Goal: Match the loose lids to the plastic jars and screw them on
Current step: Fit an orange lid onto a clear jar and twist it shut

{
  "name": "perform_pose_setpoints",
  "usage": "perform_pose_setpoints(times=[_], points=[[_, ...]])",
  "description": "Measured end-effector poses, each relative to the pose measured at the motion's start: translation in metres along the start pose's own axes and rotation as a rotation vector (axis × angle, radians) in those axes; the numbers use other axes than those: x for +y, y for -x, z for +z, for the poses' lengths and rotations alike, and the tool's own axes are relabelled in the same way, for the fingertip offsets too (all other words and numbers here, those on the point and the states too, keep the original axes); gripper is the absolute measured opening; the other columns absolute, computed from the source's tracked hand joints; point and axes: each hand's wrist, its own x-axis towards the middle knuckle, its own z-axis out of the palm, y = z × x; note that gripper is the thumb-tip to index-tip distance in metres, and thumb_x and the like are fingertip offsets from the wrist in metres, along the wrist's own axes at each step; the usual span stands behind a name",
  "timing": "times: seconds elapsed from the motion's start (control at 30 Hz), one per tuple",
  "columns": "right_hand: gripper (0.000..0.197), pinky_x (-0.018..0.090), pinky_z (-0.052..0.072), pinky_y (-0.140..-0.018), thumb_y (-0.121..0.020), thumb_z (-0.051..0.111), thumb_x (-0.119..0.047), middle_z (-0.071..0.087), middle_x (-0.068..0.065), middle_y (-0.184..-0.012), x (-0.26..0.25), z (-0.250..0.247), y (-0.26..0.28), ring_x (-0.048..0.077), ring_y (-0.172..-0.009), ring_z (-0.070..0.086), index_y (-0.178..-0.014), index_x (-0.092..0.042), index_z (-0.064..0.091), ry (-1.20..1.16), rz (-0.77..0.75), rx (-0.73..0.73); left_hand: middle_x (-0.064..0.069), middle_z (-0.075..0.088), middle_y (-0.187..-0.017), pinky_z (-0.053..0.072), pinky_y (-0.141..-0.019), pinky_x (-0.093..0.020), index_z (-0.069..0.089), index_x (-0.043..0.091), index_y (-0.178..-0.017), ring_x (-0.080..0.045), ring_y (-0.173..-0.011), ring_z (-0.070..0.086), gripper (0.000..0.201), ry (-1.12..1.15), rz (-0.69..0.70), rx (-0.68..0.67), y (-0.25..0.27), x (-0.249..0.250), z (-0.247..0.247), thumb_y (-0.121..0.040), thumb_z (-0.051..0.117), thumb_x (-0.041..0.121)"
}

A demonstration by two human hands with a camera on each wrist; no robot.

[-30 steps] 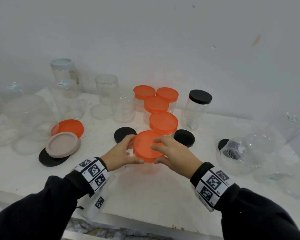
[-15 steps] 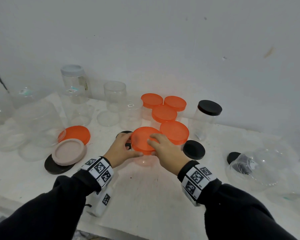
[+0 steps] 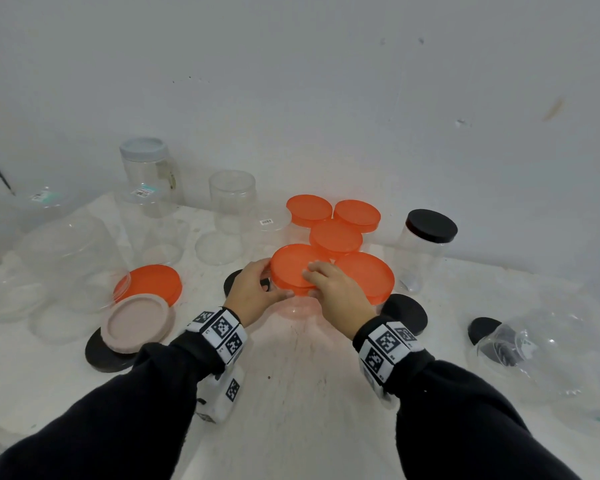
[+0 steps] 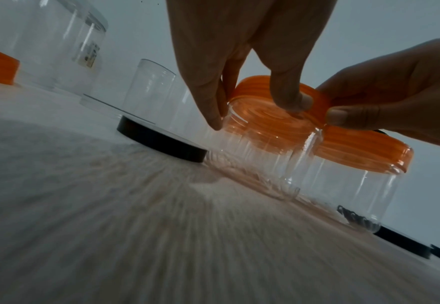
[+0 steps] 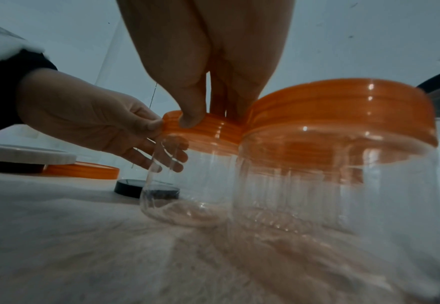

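A small clear jar [image 3: 295, 308] with an orange lid [image 3: 291, 268] stands on the white table, touching the orange-lidded jar [image 3: 364, 273] to its right. My left hand [image 3: 253, 292] grips it from the left, thumb on the lid rim and fingers round the jar wall. My right hand [image 3: 329, 285] pinches the lid from the right, fingers over its top. The left wrist view shows the lid [image 4: 263, 90] on the jar [image 4: 260, 156] under my left hand [image 4: 252, 107]. The right wrist view shows my right hand [image 5: 208, 117] on the lid [image 5: 213, 131], and the jar [image 5: 187, 195] below.
Several orange-lidded jars [image 3: 335, 235] and a black-lidded jar [image 3: 426, 244] stand behind. Loose black lids [image 3: 404, 313] lie close by; a loose orange lid [image 3: 153, 282] and a pink lid [image 3: 137, 322] lie left. Open clear jars [image 3: 232, 199] stand at the back left, a tipped jar [image 3: 541, 344] right.
Both hands have slid the orange-lidded jar away from me, up against the group of orange-lidded jars. The grip looks unchanged.
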Motion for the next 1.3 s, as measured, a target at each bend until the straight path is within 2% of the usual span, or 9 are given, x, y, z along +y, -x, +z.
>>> perform_pose_setpoints(times=[0.27,0.43,0.7,0.83,0.9,0.97,1.03,1.13,1.3], points=[[0.036,0.041,0.038,-0.101,-0.089,0.055,0.002,0.05,0.019,-0.133,0.001,0.002,-0.009,0.033,-0.129,0.042,-0.125,0.002,0.055,-0.031,0.026,0.014,-0.008,0.052,-0.127,0.043,-0.095,-0.029,0.046,0.008,-0.131,-0.018,-0.114,0.052,0.072,-0.048,0.016,0.004,-0.012,-0.001,0.001,-0.069,0.081,0.023],[0.038,0.035,0.032,-0.106,-0.093,0.05,-0.002,0.045,0.015,-0.139,-0.001,0.0,-0.012,0.029,-0.134,0.037,-0.131,-0.001,0.051,-0.021,0.048,-0.004,-0.009,0.051,-0.127,0.04,-0.094,-0.025,0.046,0.008,-0.131,-0.019,-0.115,0.051,0.069,-0.064,0.016,-0.006,-0.014,0.003,0.0,-0.072,0.079,0.022],[0.049,0.039,0.007,-0.116,-0.096,0.046,-0.019,0.024,0.0,-0.154,-0.012,-0.008,-0.006,0.015,-0.144,0.015,-0.143,-0.016,0.033,0.12,0.132,-0.112,-0.008,0.05,-0.128,0.04,-0.092,-0.026,0.045,0.011,-0.131,-0.021,-0.117,0.05,0.063,-0.096,0.007,-0.071,-0.011,0.006,-0.005,-0.077,0.074,0.027],[0.047,0.04,0.011,-0.117,-0.095,0.05,-0.022,0.029,0.0,-0.152,-0.015,-0.022,0.016,0.016,-0.142,0.02,-0.14,-0.016,0.039,0.061,0.16,-0.045,-0.003,0.048,-0.119,0.039,-0.085,-0.026,0.045,0.006,-0.128,-0.017,-0.107,0.049,0.056,-0.116,0.013,-0.015,0.0,0.012,-0.007,-0.081,0.07,0.025],[0.043,0.042,0.021,-0.115,-0.093,0.054,-0.02,0.038,0.002,-0.146,-0.012,-0.031,0.033,0.019,-0.137,0.03,-0.135,-0.014,0.047,0.022,0.162,0.003,-0.008,0.044,-0.121,0.04,-0.091,-0.03,0.044,0.003,-0.129,-0.021,-0.108,0.047,0.059,-0.14,0.011,0.066,0.008,0.014,-0.007,-0.081,0.07,0.026],[0.039,0.036,0.028,-0.11,-0.09,0.059,-0.019,0.046,0.004,-0.14,-0.005,-0.042,0.052,0.021,-0.131,0.039,-0.128,-0.011,0.054,0.012,0.177,0.059,-0.009,0.043,-0.124,0.04,-0.099,-0.041,0.045,0.006,-0.127,-0.025,-0.114,0.046,0.055,-0.139,0.028,0.151,0.018,0.02,-0.006,-0.082,0.069,0.026],[0.036,0.032,0.032,-0.104,-0.088,0.062,-0.017,0.051,0.005,-0.135,0.005,-0.054,0.071,0.024,-0.126,0.043,-0.123,-0.01,0.058,0.027,0.21,0.106,-0.004,0.043,-0.116,0.042,-0.096,-0.042,0.049,0.008,-0.121,-0.024,-0.109,0.046,0.044,-0.108,0.103,0.182,0.032,0.034,0.0,-0.083,0.067,0.019],[0.034,0.032,0.034,-0.102,-0.088,0.061,-0.018,0.052,0.002,-0.133,0.022,-0.073,0.099,0.022,-0.125,0.043,-0.121,-0.012,0.058,0.037,0.305,0.132,0.001,0.044,-0.109,0.043,-0.09,-0.035,0.051,0.012,-0.113,-0.02,-0.103,0.046,0.032,-0.107,0.252,0.063,0.051,0.058,0.018,-0.084,0.064,0.011],[0.038,0.033,0.034,-0.101,-0.088,0.062,-0.024,0.046,0.001,-0.138,0.058,-0.102,0.148,0.021,-0.125,0.041,-0.124,-0.014,0.056,0.09,0.448,0.171,0.003,0.05,-0.109,0.032,-0.081,-0.005,0.054,0.013,-0.111,-0.008,-0.1,0.046,0.025,-0.155,0.425,-0.301,0.067,0.087,0.07,-0.087,0.061,0.015]])
